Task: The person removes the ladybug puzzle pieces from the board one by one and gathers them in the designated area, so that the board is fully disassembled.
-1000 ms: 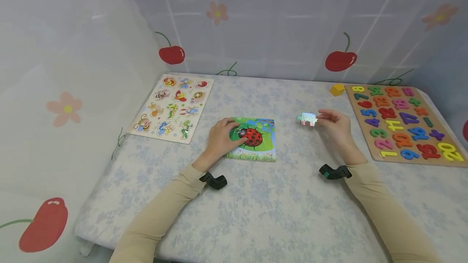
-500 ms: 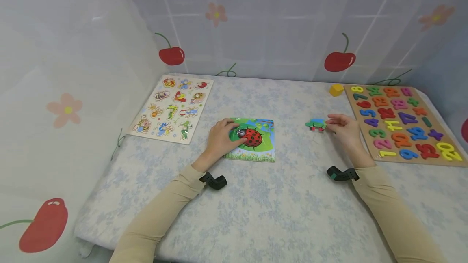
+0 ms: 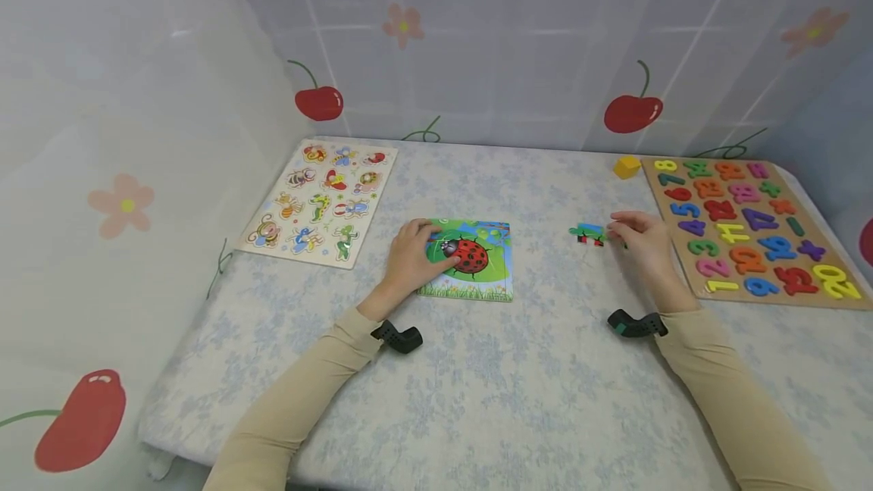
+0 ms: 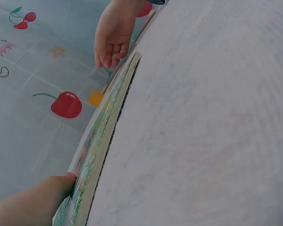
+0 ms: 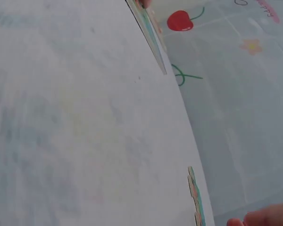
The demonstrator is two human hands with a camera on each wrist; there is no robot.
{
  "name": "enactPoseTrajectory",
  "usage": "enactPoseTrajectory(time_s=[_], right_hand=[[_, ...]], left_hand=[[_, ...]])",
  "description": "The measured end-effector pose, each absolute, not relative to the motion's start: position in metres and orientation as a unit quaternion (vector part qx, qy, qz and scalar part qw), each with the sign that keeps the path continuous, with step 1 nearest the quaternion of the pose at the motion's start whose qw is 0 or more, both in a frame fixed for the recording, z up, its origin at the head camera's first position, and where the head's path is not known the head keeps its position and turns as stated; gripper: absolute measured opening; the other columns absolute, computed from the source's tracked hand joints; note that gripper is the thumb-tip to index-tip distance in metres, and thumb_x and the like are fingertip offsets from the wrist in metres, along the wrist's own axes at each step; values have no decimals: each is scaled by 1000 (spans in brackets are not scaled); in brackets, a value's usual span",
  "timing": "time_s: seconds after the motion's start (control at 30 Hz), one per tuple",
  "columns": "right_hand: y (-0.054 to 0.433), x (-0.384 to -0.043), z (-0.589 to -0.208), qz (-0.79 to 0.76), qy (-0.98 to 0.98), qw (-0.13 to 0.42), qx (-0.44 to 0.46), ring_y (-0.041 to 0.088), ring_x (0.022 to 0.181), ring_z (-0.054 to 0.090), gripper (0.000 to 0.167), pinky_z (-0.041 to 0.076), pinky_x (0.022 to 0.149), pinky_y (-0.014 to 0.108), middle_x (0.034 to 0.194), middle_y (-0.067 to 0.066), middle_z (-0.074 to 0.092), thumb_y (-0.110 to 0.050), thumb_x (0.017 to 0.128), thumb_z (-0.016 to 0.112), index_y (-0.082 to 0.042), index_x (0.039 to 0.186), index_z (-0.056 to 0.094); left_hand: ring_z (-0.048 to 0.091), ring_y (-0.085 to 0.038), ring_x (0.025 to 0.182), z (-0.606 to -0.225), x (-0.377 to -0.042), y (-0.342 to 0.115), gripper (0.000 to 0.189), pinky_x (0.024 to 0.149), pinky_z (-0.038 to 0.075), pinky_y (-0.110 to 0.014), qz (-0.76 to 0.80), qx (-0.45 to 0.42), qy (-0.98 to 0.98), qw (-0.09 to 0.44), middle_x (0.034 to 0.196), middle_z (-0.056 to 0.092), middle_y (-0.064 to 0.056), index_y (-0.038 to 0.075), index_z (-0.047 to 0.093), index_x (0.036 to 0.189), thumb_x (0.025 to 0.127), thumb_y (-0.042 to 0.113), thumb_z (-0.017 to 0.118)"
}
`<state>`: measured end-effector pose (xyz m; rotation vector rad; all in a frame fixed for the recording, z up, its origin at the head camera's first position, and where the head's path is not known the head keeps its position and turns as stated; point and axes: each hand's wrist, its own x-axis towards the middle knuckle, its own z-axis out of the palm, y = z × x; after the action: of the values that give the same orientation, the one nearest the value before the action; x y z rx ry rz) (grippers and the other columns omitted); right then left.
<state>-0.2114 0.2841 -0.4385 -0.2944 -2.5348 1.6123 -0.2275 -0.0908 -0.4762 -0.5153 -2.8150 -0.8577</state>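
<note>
My left hand rests on the left side of a square ladybug puzzle in the head view, its thumb lying on the picture in the left wrist view. Right of it, a loose jigsaw piece, blue, green and red, lies on the cloth, its notched edge seen from the side in the right wrist view. My right hand is just right of this piece, its fingers loosely bent and holding nothing visible. Something small and green shows under these fingers, partly hidden.
A peg board of insects lies at the back left. A number board takes up the right side, with a yellow block by its far corner. Printed curtains stand behind the flowered tablecloth.
My right hand has moved right and toward me, laid the tilted jigsaw piece flat on the cloth and let go of it. The left hand has stayed on the ladybug puzzle.
</note>
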Motion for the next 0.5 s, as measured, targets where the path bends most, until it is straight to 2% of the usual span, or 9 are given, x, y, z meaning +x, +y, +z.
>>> enactPoseTrajectory(time_s=[0.23,0.37,0.43,0.5], right_hand=[[238,-219,-434,522,-852,25,-39,-6,73,58,33,49,67,11,78,-21,59,-16,97,53,7,120,59],[200,-225,-431,534,-846,-4,5,3,83,63,32,53,76,20,96,4,66,-15,97,53,6,120,60],[179,-227,-431,542,-840,-16,25,11,87,64,31,54,81,26,105,17,65,-13,97,53,5,121,60],[160,-229,-431,547,-835,-26,44,21,93,64,31,53,84,33,111,25,63,-12,96,54,5,122,60]], left_hand=[[40,-30,131,-470,-228,-92,84,110,33,-49,-253,-129,-958,41,141,43,-14,6,45,140,78,55,71],[39,-30,133,-468,-226,-92,88,112,32,-48,-244,-123,-961,32,143,42,-14,4,41,143,78,57,69],[39,-31,133,-468,-225,-91,88,112,31,-48,-249,-124,-960,32,142,42,-14,3,41,143,78,56,70],[38,-31,133,-468,-225,-90,88,112,31,-48,-252,-124,-959,33,142,42,-14,3,41,143,78,56,70]])
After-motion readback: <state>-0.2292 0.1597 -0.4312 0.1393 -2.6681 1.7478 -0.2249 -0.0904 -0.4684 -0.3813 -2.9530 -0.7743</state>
